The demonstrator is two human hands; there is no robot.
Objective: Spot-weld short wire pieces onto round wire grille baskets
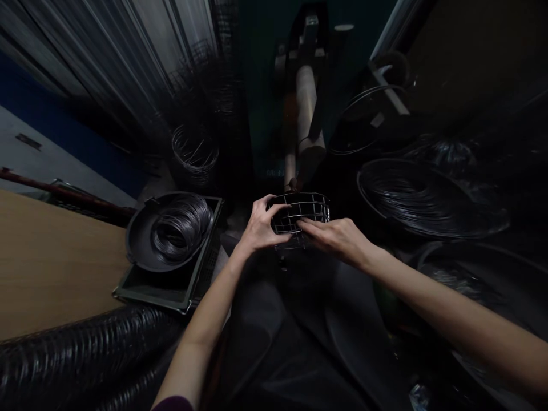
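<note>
A small round wire cage (305,209) made of dark rings and cross wires sits in front of me at the centre. My left hand (261,224) curls around its left side, fingers hooked over the rim. On the cage's near right side rests my right hand (338,237), its fingers laid flat and together against the wires. Behind the cage rises a machine post with a pale cylinder (306,108).
A dark bowl holding a coil of wire rings (182,225) sits in a tray (171,297) at left, beside a wooden board (51,262). Large wire coils (423,197) lie at right. A ribbed stack of rings (77,354) runs along the lower left.
</note>
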